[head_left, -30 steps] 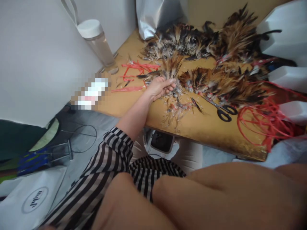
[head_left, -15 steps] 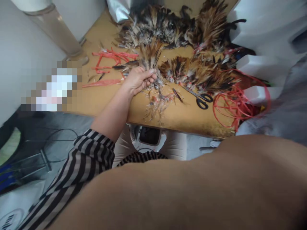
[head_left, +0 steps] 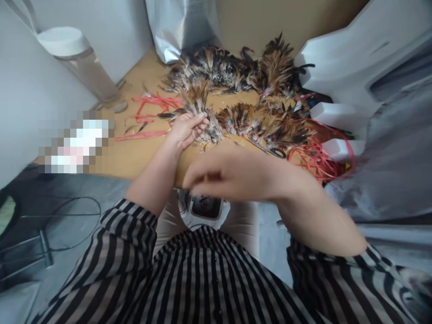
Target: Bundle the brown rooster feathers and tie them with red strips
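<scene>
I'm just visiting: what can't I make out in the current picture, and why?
All in the head view:
- Right hand: motion blur hides whether it holds anything.
- Scissors: partly hidden behind the right hand.
- Feather bunch: the left hand covers part of its stems.
- Pixelated patch: the blocks mask what lies there.
- Silver bag: cut off by the top edge.

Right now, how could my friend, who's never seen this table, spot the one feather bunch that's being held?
Find the yellowish-brown table, with a back row of feathers and a nearer row of feathers. Just left of the nearer row, the left hand pinches the feather bunch. Its brown tips fan up above that hand, while both rows lie unheld.
</scene>
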Demonstrator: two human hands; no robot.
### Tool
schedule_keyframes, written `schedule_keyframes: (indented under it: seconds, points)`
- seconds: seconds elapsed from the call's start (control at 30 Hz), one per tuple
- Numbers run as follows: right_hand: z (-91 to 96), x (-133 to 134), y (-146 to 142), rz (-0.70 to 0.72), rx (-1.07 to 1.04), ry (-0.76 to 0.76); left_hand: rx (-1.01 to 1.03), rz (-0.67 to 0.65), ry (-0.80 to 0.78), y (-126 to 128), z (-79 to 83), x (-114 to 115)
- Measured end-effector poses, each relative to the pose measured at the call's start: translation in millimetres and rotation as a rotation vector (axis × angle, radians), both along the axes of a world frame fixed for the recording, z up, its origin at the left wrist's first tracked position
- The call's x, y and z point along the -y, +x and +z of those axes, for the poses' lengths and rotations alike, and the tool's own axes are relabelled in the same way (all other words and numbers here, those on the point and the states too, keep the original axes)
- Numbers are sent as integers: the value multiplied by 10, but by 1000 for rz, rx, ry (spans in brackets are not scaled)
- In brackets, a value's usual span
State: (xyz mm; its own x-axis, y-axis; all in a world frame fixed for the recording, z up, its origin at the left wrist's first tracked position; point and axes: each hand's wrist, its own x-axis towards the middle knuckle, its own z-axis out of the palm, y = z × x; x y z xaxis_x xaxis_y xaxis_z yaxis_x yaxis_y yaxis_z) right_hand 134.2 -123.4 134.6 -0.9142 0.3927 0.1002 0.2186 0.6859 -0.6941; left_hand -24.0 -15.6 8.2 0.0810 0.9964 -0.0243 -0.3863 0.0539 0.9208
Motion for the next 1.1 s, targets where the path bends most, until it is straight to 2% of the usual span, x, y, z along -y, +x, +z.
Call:
schedule_keyframes:
  seconds: [0.03,0.1,0.17,0.27,0.4,0.53,0.67,0.77,0.9,1.1]
  points:
    - [1,-151,22,-34,-70,-11,8,-14,12,-1,-2,-5]
    - [-78,-500,76,-310,-231,-111,5,-19,15,6,-11,-17]
    - [-245,-844,114,-543,-382,-191,-8,0,1,19,-23,-29]
    - [-543,-1200,95,-682,-476,-335,-17,6,7,33,-39,-38]
    - [-821,-1324,-15,-702,-523,-480,-40,2,39,31,-56,-38]
    - [-911,-1277,-94,-647,-544,-567,-82,-57,80,34,-69,-35]
    - [-921,-1233,-125,-613,-536,-531,-202,-83,104,59,-68,-28]
    - [-962,-1220,-140,-649,-524,-469,-293,-107,105,79,-51,-9]
    - [-1037,-1213,-153,-720,-568,-416,-330,-123,129,84,-30,25]
    - [-1021,-1172,-124,-699,-541,-415,-342,-167,158,80,-32,44]
